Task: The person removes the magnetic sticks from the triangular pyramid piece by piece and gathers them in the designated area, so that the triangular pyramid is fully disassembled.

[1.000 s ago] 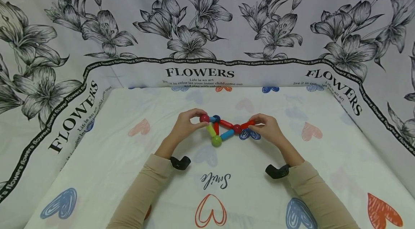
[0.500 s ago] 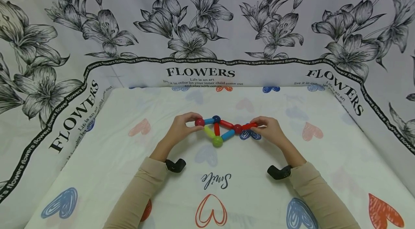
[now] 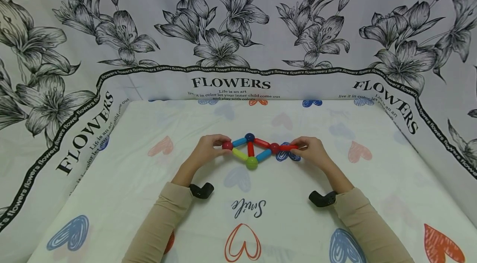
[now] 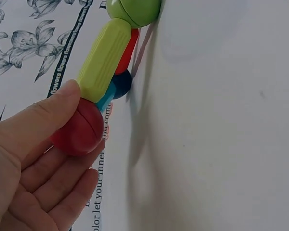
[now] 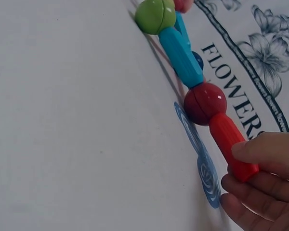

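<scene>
My left hand (image 3: 206, 152) pinches a red ball (image 4: 82, 129) between thumb and fingers, at the left corner of a magnetic ball-and-rod frame. My right hand (image 3: 312, 152) grips a loose-ended red rod (image 5: 227, 139) on its far right, joined to another red ball (image 3: 274, 148). Between the hands the frame makes two triangles. A navy ball (image 3: 249, 137) stands at the back and a green ball (image 3: 251, 163) at the front, linked by a red rod (image 3: 251, 149). A yellow-green rod (image 4: 105, 60), two blue rods and a further red rod (image 3: 262, 143) form the outer sides.
A white cloth (image 3: 283, 201) printed with hearts and the word "Smile" covers the table. A flower-printed curtain (image 3: 231, 27) hangs behind and along both sides. Each wrist carries a black device, seen at the left wrist (image 3: 202, 191) and right wrist (image 3: 322, 199).
My left hand has moved left and slightly toward me with its red ball, and the left triangle has widened out. My right hand has shifted slightly right and toward me, still gripping the red rod.
</scene>
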